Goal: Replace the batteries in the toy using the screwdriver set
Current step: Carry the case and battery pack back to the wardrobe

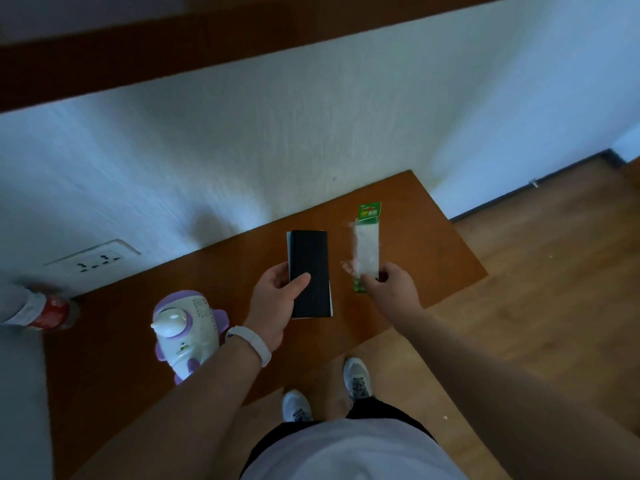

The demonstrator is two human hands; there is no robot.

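**Tools and batteries in hand, toy waiting on the desk**

Head view: the left hand grips a black case, thumb curled across its front and fingers behind; judging by the task, this is the screwdriver set. The right hand pinches the lower end of a battery pack, green card with a clear blister. Both are over the middle of the desk, the pack on the side of the right edge. Whether either rests on the wood or is lifted I cannot tell. The toy, white and purple, is toward the left part of the desk, near the front edge and just beside the left forearm, with no hand on it.

The step in hand looks like getting the gear ready. To do it well, lay the pack flat near the right edge so that it cannot slide off, then set the case down flat and open it with both hands, so the bits don't spill. Keep the toy within reach, and turn it to find the battery cover before choosing a bit.

Counted: one toy, one case, one battery pack (the cells inside are too blurred to count), one bottle lying at the left edge, one wall socket, one wristband, two shoes
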